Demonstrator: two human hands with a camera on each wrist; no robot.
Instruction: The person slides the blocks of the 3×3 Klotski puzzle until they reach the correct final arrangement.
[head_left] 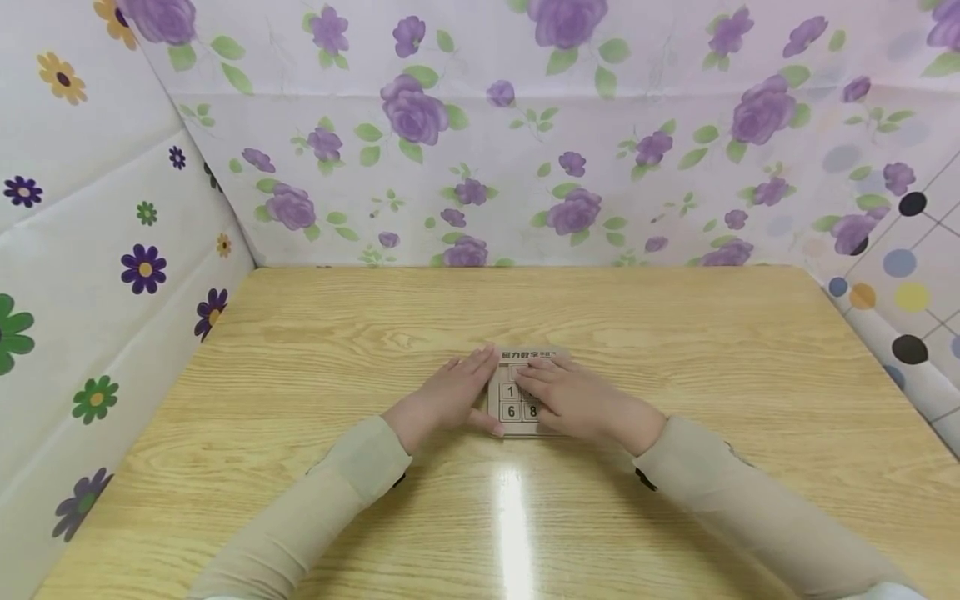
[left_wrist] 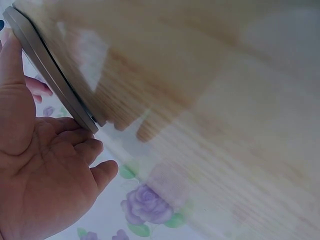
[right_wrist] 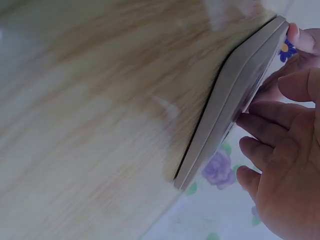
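Note:
A flat square number puzzle (head_left: 512, 402) with a pale frame lies on the table; tiles 1, 6 and 8 show, and printed characters run along its far edge. My left hand (head_left: 450, 397) holds its left side, thumb at the near corner and fingers by the far corner. In the left wrist view, the thumb and fingertips meet the puzzle's edge (left_wrist: 52, 75). My right hand (head_left: 585, 402) lies over the right half, hiding several tiles. In the right wrist view, its fairly straight fingers reach over the puzzle's top beside the frame (right_wrist: 230, 97).
The wood-grain table (head_left: 360, 325) extends around the puzzle on all sides. A floral sheet (head_left: 480, 150) stands behind its far edge. Patterned sheets also border the left (head_left: 97, 275) and right (head_left: 911, 275) sides.

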